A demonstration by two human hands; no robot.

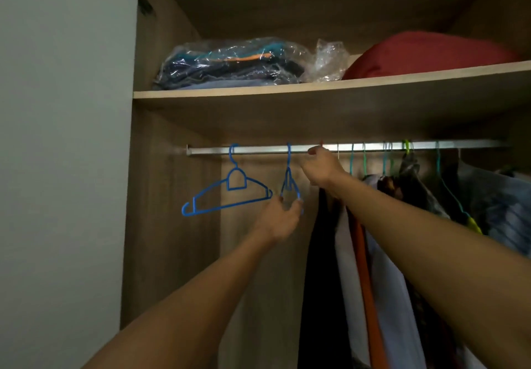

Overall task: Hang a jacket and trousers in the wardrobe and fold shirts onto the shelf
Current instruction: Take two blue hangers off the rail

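Two empty blue plastic hangers hang on the metal wardrobe rail (258, 150). The left blue hanger (227, 194) faces me broadside. The second blue hanger (289, 178) hangs edge-on, and my left hand (283, 219) grips its lower part between thumb and fingers. My right hand (321, 167) is raised to the rail just right of it, fingers pinched on a red hanger hook (321, 143) above a dark hanging garment (321, 253). Several garments (402, 225) on coloured hangers fill the rail's right half.
A wooden shelf (287, 88) above the rail carries a clear plastic bag of folded clothes (232, 63) and a red bundle (425, 55). The grey wardrobe door (63, 138) stands open at the left. The wardrobe's wooden side wall (161, 210) lies left of the hangers.
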